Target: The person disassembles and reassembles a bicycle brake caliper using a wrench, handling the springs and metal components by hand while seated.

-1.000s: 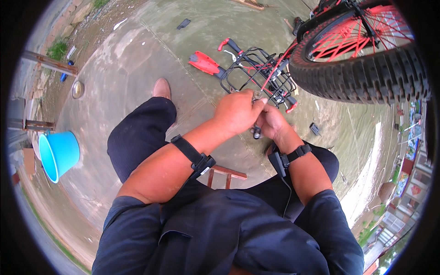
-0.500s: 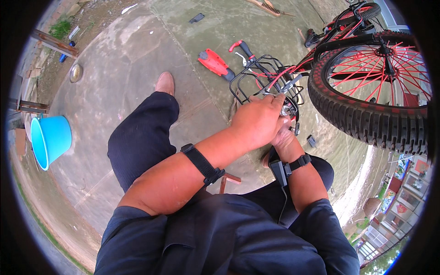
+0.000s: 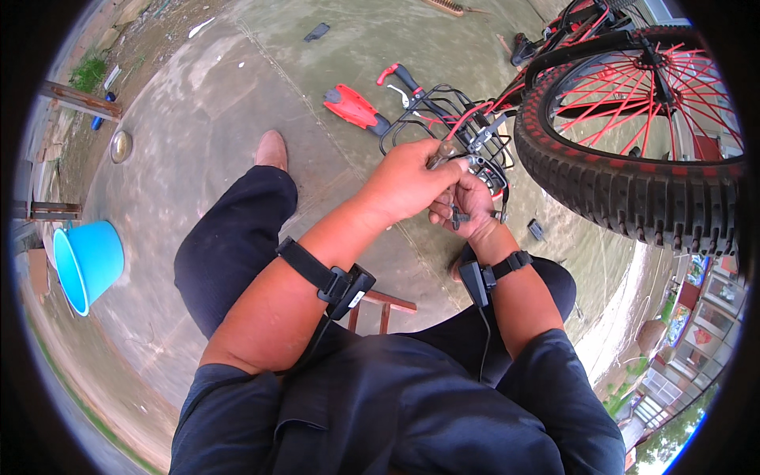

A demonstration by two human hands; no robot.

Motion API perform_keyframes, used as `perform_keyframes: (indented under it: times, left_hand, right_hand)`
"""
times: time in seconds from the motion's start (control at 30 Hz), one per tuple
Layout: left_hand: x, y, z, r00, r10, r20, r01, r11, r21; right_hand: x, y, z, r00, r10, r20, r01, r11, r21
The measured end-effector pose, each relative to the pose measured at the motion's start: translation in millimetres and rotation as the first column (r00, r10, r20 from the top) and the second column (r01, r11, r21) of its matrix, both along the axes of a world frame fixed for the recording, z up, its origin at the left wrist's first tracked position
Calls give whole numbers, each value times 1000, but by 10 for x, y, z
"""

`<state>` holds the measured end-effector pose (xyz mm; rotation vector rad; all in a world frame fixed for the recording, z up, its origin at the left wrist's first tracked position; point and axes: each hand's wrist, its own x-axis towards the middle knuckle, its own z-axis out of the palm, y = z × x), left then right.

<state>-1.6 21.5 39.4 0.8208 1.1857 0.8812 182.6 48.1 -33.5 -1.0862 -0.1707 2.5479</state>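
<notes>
An upside-down bicycle stands at the right, its knobby front tyre [image 3: 590,207] raised and its black wire basket [image 3: 451,101] low by the ground. My left hand [image 3: 408,178] is closed in front of the basket; a greyish metal tool end [image 3: 443,153] shows at its thumb and fingers, mostly hidden. Close beside it, my right hand [image 3: 473,207] has its palm turned up and its fingers curled on a small dark part [image 3: 457,218], whose kind I cannot make out. Red cables [image 3: 467,119] and a handlebar grip [image 3: 408,77] lie just beyond the hands.
A red-and-black plastic piece [image 3: 352,108] lies on the concrete left of the handlebar. Small dark objects [image 3: 536,229] lie right of my hands and farther off. A blue bucket [image 3: 95,257] stands far left. A wooden stool [image 3: 384,302] shows between my legs.
My hands have come slightly apart and back toward me. My left hand has turned, showing the metal tool end; my right palm has come into view. The view has shifted a little.
</notes>
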Motion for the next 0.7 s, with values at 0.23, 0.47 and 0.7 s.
perform_keyframes:
  times: [0.23, 0.47, 0.7]
  left_hand:
    - [108, 21, -191, 964, 16, 265, -26, 999, 34]
    - [184, 45, -199, 990, 90, -108, -47, 935, 351]
    - [125, 73, -111, 993, -42, -110, 63, 979, 196]
  right_hand:
    - [-19, 25, 46, 998, 41, 44, -44, 997, 57]
    - [5, 0, 29, 1000, 28, 1, -28, 1000, 5]
    - [5, -78, -61, 993, 51, -106, -54, 998, -25]
